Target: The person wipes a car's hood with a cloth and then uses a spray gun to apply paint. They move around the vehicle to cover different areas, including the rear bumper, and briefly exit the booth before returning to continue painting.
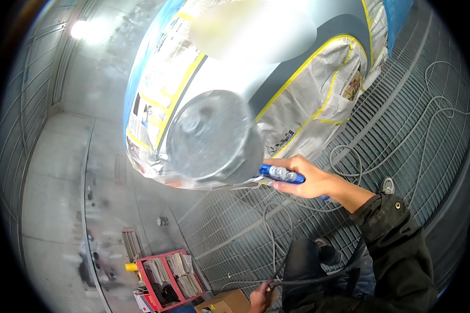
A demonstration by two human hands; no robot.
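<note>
Paint booth, apparently. Panel [277, 86] at 1 o'clock masked with newspaper [304, 103] and yellow tape [180, 98]; spray gun [214, 135] at centre; hose [318, 280] at 5; grated floor [386, 135] at 3; lamp [80, 29] at 10.

The hands [309, 177] are bare, and the right wrist shows uncovered. The right arm wears a loose, creased sleeve [397, 255], near black with a slight olive cast. It ends in a gathered cuff [368, 208] of the same dark cloth, and a small round snap [398, 205], pale and metallic-looking, stands out near it. The trousers [304, 263] are dark blue-grey, with a worn, faded look in places. One shoe [387, 185] is pale grey and white; the other, near the trouser leg, looks darker and is partly hidden.
</note>
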